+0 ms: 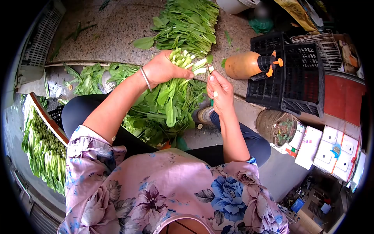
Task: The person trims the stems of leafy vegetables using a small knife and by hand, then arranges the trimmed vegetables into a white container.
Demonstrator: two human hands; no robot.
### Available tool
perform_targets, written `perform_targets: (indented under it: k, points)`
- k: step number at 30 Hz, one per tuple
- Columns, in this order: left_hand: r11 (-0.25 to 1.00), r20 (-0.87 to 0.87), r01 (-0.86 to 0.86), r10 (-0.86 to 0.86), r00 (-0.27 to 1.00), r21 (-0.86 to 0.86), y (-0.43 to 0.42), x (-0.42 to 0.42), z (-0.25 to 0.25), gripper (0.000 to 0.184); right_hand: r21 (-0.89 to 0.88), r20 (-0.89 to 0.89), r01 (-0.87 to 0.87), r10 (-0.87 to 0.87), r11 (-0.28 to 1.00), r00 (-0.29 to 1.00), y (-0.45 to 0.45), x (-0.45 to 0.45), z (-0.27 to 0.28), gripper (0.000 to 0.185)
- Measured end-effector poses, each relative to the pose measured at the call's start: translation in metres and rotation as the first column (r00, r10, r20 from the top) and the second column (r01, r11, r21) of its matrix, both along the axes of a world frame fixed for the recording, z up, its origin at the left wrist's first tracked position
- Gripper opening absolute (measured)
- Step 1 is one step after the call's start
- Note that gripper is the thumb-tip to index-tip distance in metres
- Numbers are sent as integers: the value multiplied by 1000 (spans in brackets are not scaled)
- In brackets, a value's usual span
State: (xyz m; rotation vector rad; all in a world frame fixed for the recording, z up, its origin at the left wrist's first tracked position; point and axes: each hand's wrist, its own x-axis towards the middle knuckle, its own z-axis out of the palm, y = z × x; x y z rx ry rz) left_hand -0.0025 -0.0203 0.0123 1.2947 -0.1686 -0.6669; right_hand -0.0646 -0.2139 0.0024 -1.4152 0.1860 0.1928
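Note:
My left hand [165, 70], with a bracelet at the wrist, is wrapped round a bunch of leafy green stalks [183, 59]. Their pale cut ends point up and to the right, and the leaves hang below the hand. Just right of the stalk ends, my right hand [220, 90] is closed, with thumb and fingers together near a small pale piece [211, 69]. What else it may hold is too small to make out. Loose leafy greens [156, 113] lie under both hands, between my legs.
A pile of greens [191, 27] lies on the speckled slab [105, 39]. Right of it are an orange spray bottle [243, 65] and black crates [302, 74]. More bundled greens [44, 152] stand at the left. A woven basket [270, 123] and white boxes [337, 152] are at the right.

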Motion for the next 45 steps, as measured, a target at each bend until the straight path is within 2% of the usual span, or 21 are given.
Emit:
perform_targets:
  k: [1, 3, 4, 5, 7, 13, 16, 17, 19, 23, 25, 26, 29, 33, 35, 37, 39, 41, 42, 43, 45]
  points:
    - [1000, -4, -1, 1, 1000, 1, 0, -1, -2, 23, 1, -4, -1, 1, 1000, 1000, 0, -2, -2, 17]
    - [1000, -6, 27, -27, 1000, 8, 0, -2, -6, 24, 158, -31, -35, 41, 987, 999, 1, -7, -4, 14]
    - [999, 1, 23, -23, 1000, 37, -1, -3, -3, 24, 192, -43, -78, 88, 978, 995, 0, -7, -1, 24]
    - [999, 1, 24, -24, 1000, 37, -1, -3, -4, 24, 193, -43, -78, 87, 978, 995, 2, -6, 3, 24]
    - [995, 15, 74, -76, 997, 73, 0, -2, -6, 24, 275, -25, -58, 67, 960, 997, 4, -4, 10, 37]
    - [990, 31, 119, -122, 992, 79, -1, -1, -13, 27, 198, -109, -175, 199, 964, 974, 2, 2, 7, 41]
    - [994, 7, 111, -111, 994, 20, 0, -2, -9, 28, 117, -79, -141, 151, 983, 985, 5, 1, 1, 40]
    - [994, 6, 111, -111, 994, 21, 1, -2, -11, 28, 118, -80, -141, 151, 983, 985, 5, 0, 0, 40]
    - [987, 36, 143, -146, 989, 73, 2, 0, -16, 28, 241, -102, -114, 142, 964, 985, 5, -1, -3, 39]
    - [974, 60, 131, -144, 988, 184, 2, -2, -19, 28, 215, -202, -90, 135, 972, 970, 4, -2, -17, 37]
    - [974, 12, 67, -71, 997, 218, 2, 0, -25, 28, 82, -188, 98, -81, 992, 979, 13, -4, -21, 42]
    - [969, 8, 50, -54, 999, 242, 3, 1, -27, 29, 133, -184, 113, -87, 985, 979, 14, -5, -18, 44]
    - [968, 31, 60, -70, 997, 244, 2, -1, -26, 30, 88, -125, 115, -103, 990, 987, 26, -4, -15, 44]
    - [976, 29, 78, -86, 996, 202, 4, 0, -29, 30, 135, -175, 168, -143, 976, 974, 28, 5, -21, 24]
    - [969, 75, -30, 12, 997, 246, 6, 1, -23, 29, 154, -177, 164, -136, 974, 975, 24, 5, -23, 19]
    - [973, 43, -39, 30, 999, 228, 12, 5, -28, 27, 171, -200, 104, -69, 980, 977, 16, 4, -24, 19]
    - [927, 236, -151, 71, 969, 343, 18, 12, -32, 22, 169, -206, 88, -53, 982, 977, 5, 6, -32, 21]
    - [906, 271, -249, 158, 950, 343, 27, 20, -36, 17, 75, -240, 162, -140, 984, 961, -15, 9, -58, 17]
    - [900, 253, -284, 205, 946, 330, 32, 24, -35, 17, -70, -253, 171, -183, 983, 950, -25, 10, -68, 20]
    - [892, 234, -321, 254, 938, 319, 38, 28, -29, 17, -68, -255, 171, -183, 983, 949, -30, 10, -70, 20]
    - [860, 294, -404, 317, 902, 311, 47, 32, -23, 16, -349, -257, 66, -164, 935, 952, -39, 6, -70, 24]
